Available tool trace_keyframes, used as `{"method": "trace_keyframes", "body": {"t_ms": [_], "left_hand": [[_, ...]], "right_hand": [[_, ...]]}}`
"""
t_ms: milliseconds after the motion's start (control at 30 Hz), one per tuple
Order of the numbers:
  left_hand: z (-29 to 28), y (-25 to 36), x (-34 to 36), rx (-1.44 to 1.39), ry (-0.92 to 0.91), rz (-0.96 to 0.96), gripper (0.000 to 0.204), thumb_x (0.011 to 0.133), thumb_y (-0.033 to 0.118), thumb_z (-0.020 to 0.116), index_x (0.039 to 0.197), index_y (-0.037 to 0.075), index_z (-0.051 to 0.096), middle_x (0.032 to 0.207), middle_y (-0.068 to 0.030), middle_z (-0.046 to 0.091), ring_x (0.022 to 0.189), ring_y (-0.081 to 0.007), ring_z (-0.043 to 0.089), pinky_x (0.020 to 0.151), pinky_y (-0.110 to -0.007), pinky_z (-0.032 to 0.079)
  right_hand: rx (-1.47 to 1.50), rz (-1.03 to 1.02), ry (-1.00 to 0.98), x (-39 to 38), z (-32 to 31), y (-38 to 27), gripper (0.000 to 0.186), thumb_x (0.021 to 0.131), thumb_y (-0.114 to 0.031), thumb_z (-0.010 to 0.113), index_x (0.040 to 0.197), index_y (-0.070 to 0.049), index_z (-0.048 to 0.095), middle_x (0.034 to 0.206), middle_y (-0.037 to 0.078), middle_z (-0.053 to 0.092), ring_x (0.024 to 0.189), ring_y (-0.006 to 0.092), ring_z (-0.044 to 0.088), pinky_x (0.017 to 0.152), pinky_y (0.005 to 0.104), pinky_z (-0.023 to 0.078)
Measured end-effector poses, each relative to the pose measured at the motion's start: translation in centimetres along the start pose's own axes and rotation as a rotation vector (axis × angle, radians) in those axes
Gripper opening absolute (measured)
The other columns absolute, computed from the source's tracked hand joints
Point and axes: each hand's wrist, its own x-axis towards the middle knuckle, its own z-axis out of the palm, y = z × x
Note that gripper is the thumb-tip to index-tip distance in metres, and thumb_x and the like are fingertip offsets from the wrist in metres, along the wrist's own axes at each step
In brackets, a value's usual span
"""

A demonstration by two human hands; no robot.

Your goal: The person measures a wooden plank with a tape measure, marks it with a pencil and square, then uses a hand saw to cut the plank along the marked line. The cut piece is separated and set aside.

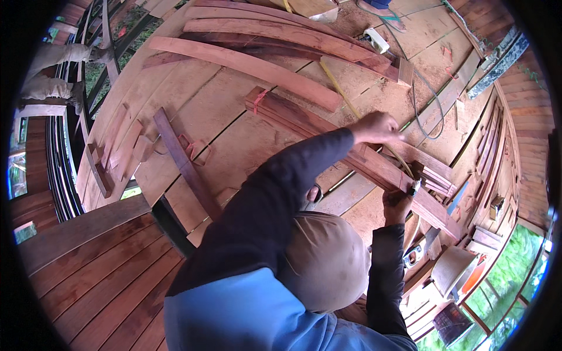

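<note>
Neither my left hand nor my right hand shows in the head view. A co-worker in a blue shirt [234, 310] with dark sleeves and a beige cap [328, 257] bends over a bundle of reddish wooden boards [310, 120]. Red ties go round the bundle. The co-worker's left hand [374, 127] is raised over the boards, its fingers bent. Their right hand [398, 205] is at the bundle's side, by a small dark object [417, 171] with a pale part below it; its kind is unclear. A yellow strip [339, 88] runs across the boards.
Long curved planks [246, 67] lie beyond the bundle on a sawdust-strewn panel floor. A dark cable [414, 93] loops at the upper right. A narrow board [184, 161] and offcuts [117, 146] lie left. A pale bucket [453, 270] stands at right, beside hand tools.
</note>
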Motion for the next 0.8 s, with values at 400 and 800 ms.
{"method": "trace_keyframes", "body": {"t_ms": [400, 800], "left_hand": [[-4.8, 0.8, -15.5, 0.561, 0.3, 0.214, 0.06, 0.082, 0.033, 0.081, 0.131, 0.005, 0.061, 0.127, -0.014, 0.063, 0.116, -0.0303, 0.061, 0.1, -0.051, 0.045], [3.9, -2.7, -4.0, 0.835, -0.311, 0.111, 0.078, 0.073, 0.03, 0.08, 0.139, 0.003, 0.047, 0.13, -0.0245, 0.056, 0.125, -0.0428, 0.053, 0.102, -0.057, 0.042]], "right_hand": [[-0.022, 0.029, -0.057, 0.4, -0.7, -1.4, 0.038, 0.095, -0.049, 0.067, 0.069, -0.022, 0.062, 0.061, -0.005, 0.063, 0.056, 0.0134, 0.061, 0.058, 0.0327, 0.055], [-0.168, -0.097, -0.027, 2.2, -2.7, -2.2, 0.05, 0.1, -0.045, 0.062, 0.122, -0.004, 0.043, 0.116, 0.021, 0.063, 0.095, 0.0312, 0.069, 0.087, 0.0494, 0.061]]}}
